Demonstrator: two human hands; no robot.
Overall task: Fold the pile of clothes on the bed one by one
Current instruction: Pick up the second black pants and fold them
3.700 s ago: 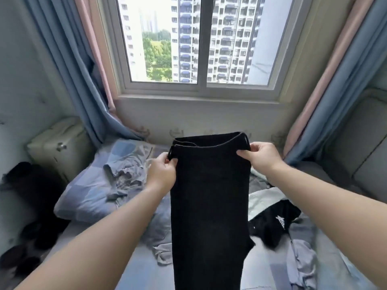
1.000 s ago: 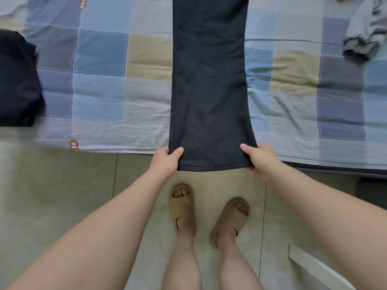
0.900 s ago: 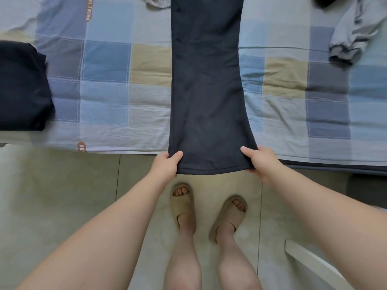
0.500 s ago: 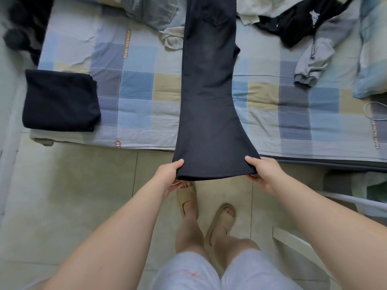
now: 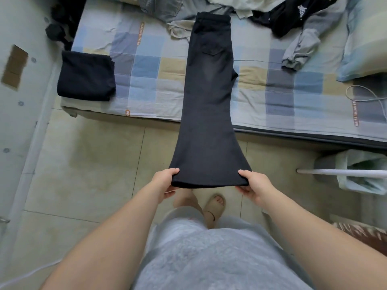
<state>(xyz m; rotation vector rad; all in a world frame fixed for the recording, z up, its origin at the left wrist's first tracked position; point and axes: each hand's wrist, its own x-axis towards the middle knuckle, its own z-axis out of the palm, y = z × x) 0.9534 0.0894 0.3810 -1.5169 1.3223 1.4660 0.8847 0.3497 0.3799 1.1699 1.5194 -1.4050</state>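
Distance from the bed (image 5: 150, 65) has grown since half a second ago. The black flared trousers (image 5: 207, 101) now show whole, with the waistband flat on the checked sheet and the legs stretched past the mattress edge over the tiled floor. The left hand (image 5: 165, 181) and right hand (image 5: 253, 185) each pinch a corner of the wide hem, thumbs on top. The cloth looks like faded denim with a stitched back pocket. A folded black garment (image 5: 85, 76) sits square at the bed's left corner. Crumpled clothes (image 5: 293, 21) lie along the far side. A grey bin (image 5: 323, 166) beside the bed holds a pale green liner bag (image 5: 362, 164).
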